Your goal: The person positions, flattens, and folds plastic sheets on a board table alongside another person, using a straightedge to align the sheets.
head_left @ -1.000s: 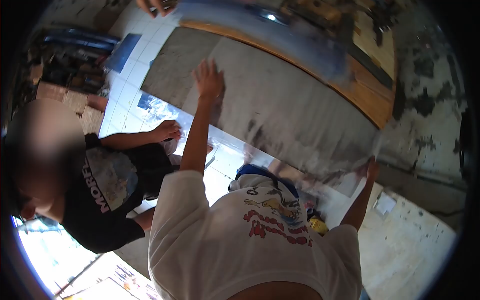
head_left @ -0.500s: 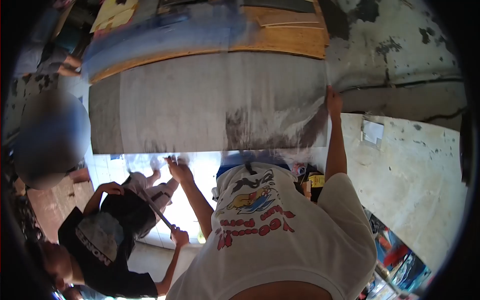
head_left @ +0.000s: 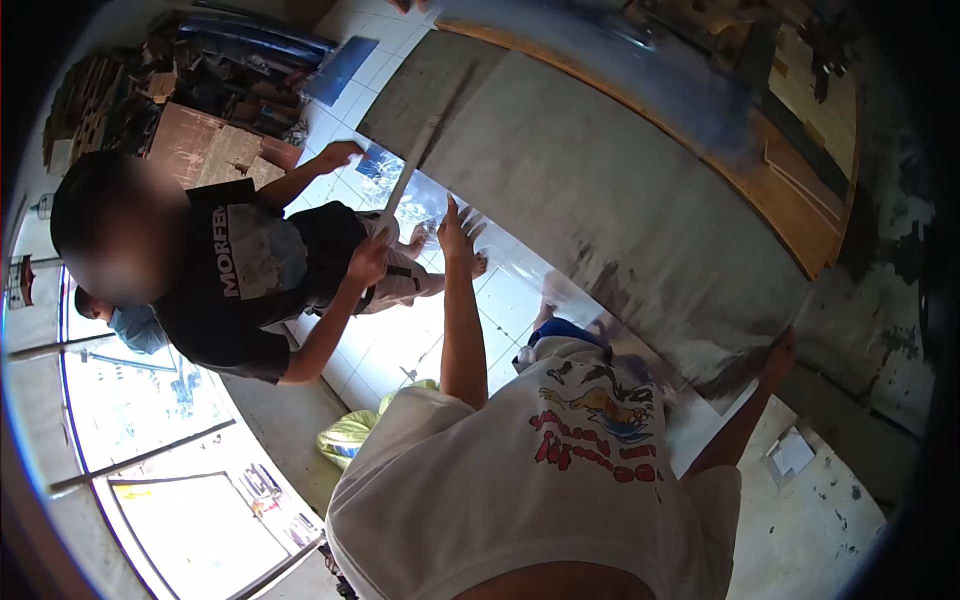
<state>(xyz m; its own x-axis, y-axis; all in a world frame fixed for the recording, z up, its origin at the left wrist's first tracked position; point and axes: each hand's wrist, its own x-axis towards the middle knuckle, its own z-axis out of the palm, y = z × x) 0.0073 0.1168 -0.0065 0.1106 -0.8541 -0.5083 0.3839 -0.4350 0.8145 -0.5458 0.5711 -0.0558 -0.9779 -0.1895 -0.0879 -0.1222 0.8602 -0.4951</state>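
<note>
A large grey sheet (head_left: 600,170) with dark smudges lies across the work surface in front of me. Thin clear plastic film (head_left: 510,245) sticks out past its near edge. My right hand (head_left: 778,358) grips the sheet's near right corner, the fingertips partly hidden by blur. Farther left, my left hand (head_left: 458,235) is beside the film, fingers apart, off the sheet's edge; whether it touches the film is unclear. A co-worker (head_left: 290,255) in a black T-shirt holds a long flat strip (head_left: 410,175) in one hand, its far end over the sheet's left part.
A wooden board (head_left: 680,110) and blurred blue film (head_left: 640,50) lie along the sheet's far side. Stacked wood pieces (head_left: 90,110) stand at upper left. A yellow-green bag (head_left: 345,435) sits on the tiled floor (head_left: 400,335). Another person (head_left: 140,325) is near the bright window.
My view has turned left, so the sheet now slants down to the right. The co-worker has raised the strip toward the sheet. My right hand stays at the sheet's corner.
</note>
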